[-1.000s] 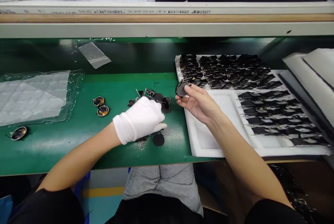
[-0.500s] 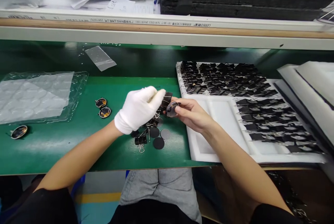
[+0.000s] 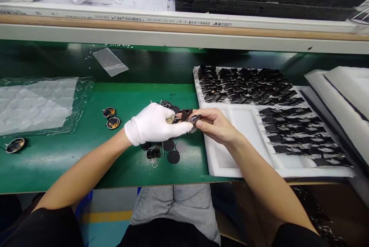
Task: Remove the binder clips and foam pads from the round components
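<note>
My left hand point(image 3: 155, 123), in a white glove, is closed on a black binder clip point(image 3: 182, 115) and squeezes its wire handles. The clip's jaw side meets a small round dark part point(image 3: 195, 119), which my bare right hand point(image 3: 215, 125) pinches between thumb and fingers. Where the clip and the round part touch is mostly hidden by my fingers. Below the glove lie more binder clips point(image 3: 153, 153), partly covered by it. Black discs point(image 3: 173, 157) and a grey disc point(image 3: 181, 146) rest on the green table beside them.
At right, a white foam tray point(image 3: 215, 162) bears rows of clipped black parts point(image 3: 248, 85). Three round parts with metallic rims point(image 3: 113, 123) lie at left, near a clear plastic tray point(image 3: 83, 112). A small plastic bag point(image 3: 110, 62) is at the back, below a shelf edge point(image 3: 144, 35).
My left hand has turned from a raised fist to lying lower, thumb toward me, with the clip now brought against the round part. The right hand stays in nearly the same place.
</note>
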Tool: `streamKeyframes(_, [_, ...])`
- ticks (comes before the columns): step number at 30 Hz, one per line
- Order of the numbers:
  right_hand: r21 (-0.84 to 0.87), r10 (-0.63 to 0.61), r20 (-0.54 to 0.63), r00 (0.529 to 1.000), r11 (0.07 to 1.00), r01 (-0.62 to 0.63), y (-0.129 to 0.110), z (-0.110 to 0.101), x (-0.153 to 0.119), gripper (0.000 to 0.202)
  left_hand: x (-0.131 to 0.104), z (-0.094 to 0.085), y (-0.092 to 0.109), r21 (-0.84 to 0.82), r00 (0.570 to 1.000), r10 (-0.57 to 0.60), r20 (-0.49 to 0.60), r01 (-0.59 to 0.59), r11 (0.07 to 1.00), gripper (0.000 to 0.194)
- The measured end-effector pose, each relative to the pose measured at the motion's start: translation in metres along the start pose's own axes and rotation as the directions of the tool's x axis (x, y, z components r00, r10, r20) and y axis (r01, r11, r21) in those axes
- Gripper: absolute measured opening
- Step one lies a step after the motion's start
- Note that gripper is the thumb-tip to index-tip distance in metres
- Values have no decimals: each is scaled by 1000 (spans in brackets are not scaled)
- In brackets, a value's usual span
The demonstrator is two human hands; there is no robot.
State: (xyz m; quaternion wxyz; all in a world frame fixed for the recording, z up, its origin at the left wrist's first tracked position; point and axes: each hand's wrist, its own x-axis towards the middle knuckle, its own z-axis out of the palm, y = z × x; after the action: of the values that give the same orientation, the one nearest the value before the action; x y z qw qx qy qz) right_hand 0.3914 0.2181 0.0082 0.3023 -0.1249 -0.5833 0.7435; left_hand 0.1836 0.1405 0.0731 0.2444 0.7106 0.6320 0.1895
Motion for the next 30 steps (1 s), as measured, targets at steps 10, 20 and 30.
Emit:
streamKeyframes(10, [283,153,-323,934,957,-60,-10,6,5,33,3,1,1,74,992,75,-96,-68,995,51])
streamKeyframes(20, [512,307,-425,852,857,-53,10,20,14,43,6,24,-3,-73,983,50,-176,-64,995,49])
streamKeyframes(30, [574,304,-425,853,819,-6,17,29,12,41,8,27,-6,-49,991,35,-129,-42,998,50])
